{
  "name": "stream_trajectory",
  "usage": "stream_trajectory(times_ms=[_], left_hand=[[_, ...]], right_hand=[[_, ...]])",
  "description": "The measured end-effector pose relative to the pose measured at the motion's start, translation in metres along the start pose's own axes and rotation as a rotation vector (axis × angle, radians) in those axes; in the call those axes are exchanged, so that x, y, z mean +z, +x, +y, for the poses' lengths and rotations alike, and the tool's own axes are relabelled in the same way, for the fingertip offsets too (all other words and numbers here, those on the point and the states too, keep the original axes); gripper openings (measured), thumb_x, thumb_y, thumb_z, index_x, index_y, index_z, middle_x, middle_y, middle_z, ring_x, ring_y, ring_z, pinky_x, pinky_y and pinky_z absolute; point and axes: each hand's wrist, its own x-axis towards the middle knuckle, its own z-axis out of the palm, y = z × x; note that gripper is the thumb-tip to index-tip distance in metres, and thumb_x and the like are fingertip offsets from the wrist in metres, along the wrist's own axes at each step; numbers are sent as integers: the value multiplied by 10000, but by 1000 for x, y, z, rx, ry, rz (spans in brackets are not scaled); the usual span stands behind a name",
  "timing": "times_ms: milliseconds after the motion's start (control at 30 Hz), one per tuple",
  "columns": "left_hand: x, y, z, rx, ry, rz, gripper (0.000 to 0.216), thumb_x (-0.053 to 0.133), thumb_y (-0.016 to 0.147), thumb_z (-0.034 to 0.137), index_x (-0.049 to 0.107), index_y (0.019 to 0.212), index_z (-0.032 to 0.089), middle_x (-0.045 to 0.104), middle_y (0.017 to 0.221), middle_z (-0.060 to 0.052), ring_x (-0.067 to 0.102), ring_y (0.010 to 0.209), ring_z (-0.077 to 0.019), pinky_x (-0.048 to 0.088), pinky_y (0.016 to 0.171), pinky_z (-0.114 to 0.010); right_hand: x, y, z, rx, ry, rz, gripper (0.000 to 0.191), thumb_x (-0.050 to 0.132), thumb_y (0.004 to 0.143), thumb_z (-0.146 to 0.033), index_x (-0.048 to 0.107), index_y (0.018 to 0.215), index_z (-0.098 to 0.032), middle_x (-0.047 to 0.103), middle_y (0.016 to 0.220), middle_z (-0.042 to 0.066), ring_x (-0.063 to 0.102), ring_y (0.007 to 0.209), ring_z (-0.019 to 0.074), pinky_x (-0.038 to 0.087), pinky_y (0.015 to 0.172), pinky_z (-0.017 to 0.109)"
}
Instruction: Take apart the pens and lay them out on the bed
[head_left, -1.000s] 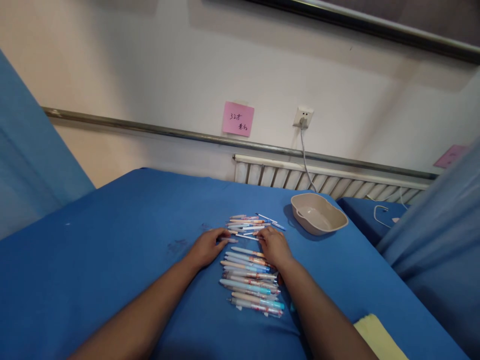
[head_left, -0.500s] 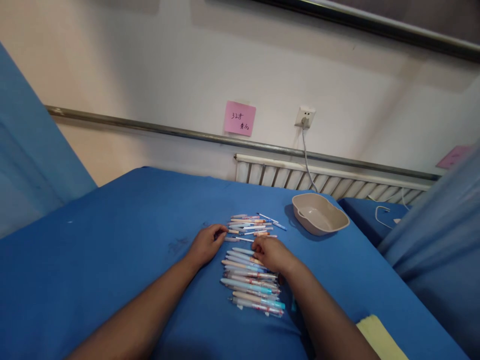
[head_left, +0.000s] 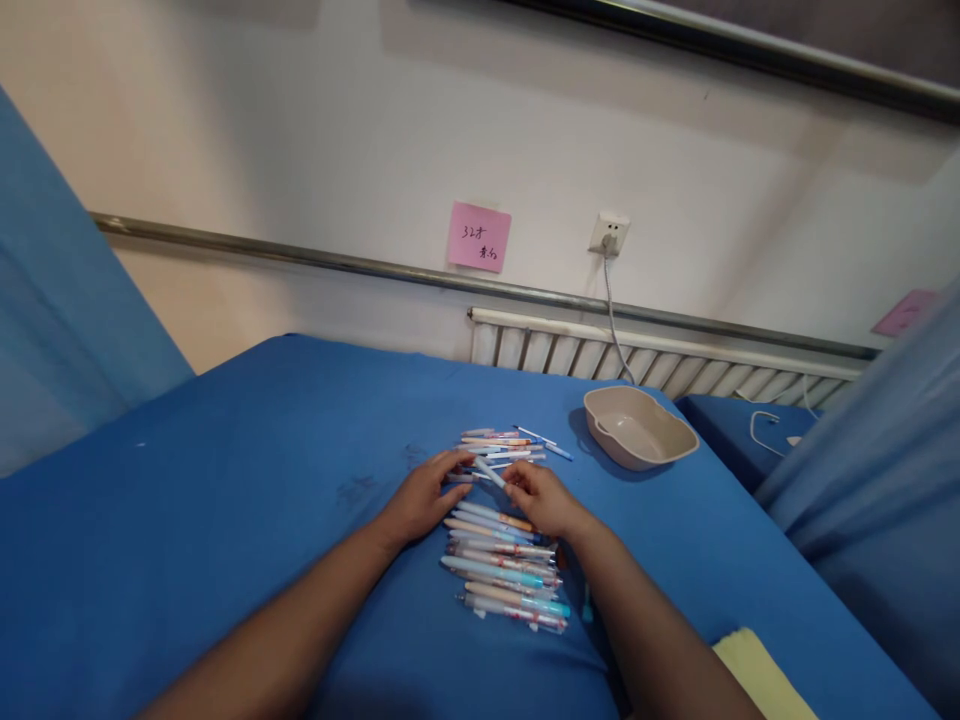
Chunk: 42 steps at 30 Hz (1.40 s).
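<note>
A pale pen (head_left: 491, 474) is pinched at its near end in my right hand (head_left: 546, 499), lifted and slanted toward the left. Its far end points at the fingertips of my left hand (head_left: 429, 498), whose thumb and fingers are apart; whether they touch the pen I cannot tell. Below my hands lies a column of pens (head_left: 499, 570) side by side, in pale blue, peach, clear and turquoise. Beyond my hands is a looser group of thin pen parts and refills (head_left: 495, 441), partly hidden by my fingers.
A beige plastic basin (head_left: 641, 430) stands at the right on the blue-covered table (head_left: 247, 480). A yellow cloth (head_left: 761, 675) lies at the lower right edge. Behind are a radiator (head_left: 555, 350), a plugged-in cable (head_left: 613, 320) and a pink note (head_left: 480, 237) on the wall.
My right hand has picked up a pale pen from the top of the column and raised it toward my left hand. My left hand has shifted slightly right, with thumb and fingers spread.
</note>
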Motion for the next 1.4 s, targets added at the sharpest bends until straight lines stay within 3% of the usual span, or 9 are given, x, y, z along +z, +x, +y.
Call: stream_trajectory(times_ms=[233,400,533,667,867,967,1100,1267,1400], left_hand=[[-4,1,11,44,71,62,336,548,809,252,566,1144,220,549,1222,-80,489,1146,-229,382,994,-371],[-2,0,10,66,60,-18,211,494,859,287,632,1004,220,660,1014,-48,573,982,-201,420,900,-318],[-4,2,12,26,70,-20,261,425,896,335,644,977,217,668,1009,-46,579,958,-198,415,879,-301],[-6,4,13,-36,122,-82,370,346,920,380,653,819,200,665,838,-43,594,813,-192,437,780,-287],[-3,1,10,5,22,17,370,530,833,357,551,1175,218,633,1096,-50,575,970,-200,434,865,-301],[-2,1,9,26,17,-3,268,487,858,323,606,1070,212,659,1041,-43,586,968,-196,429,877,-300],[-2,2,8,-119,20,14,338,373,911,374,601,1083,193,687,852,-33,629,793,-189,470,758,-294],[-1,0,8,-1,5,52,444,576,800,343,532,1216,197,640,1118,-66,596,976,-204,452,851,-298],[-3,1,9,-84,38,-7,333,406,897,357,605,1105,191,691,808,-25,634,791,-186,460,767,-283]], right_hand=[[0,5,7,53,229,-15,131,537,795,-244,614,867,-165,585,703,-20,487,593,97,422,572,211],[1,4,7,37,157,-5,177,508,815,-293,632,819,-165,564,666,-25,469,589,99,391,556,205],[-1,4,11,26,102,0,187,546,794,-299,633,713,-155,526,593,-38,437,554,94,354,538,203],[-2,4,14,30,65,23,153,565,784,-290,647,750,-166,570,639,-32,457,570,97,362,554,203],[0,3,17,34,29,62,137,565,786,-286,637,775,-171,602,657,-22,499,587,110,370,551,208],[0,3,18,19,16,62,132,573,783,-288,640,770,-175,621,688,-17,522,615,117,387,574,212],[-1,3,18,7,-2,71,135,573,787,-294,647,796,-181,641,729,-10,543,646,127,404,595,220],[-1,3,17,-8,-26,76,124,574,793,-288,645,782,-187,640,719,-9,553,655,135,407,592,222],[-3,3,17,-22,-51,87,118,571,803,-283,649,796,-194,658,756,-1,569,683,143,423,621,231]])
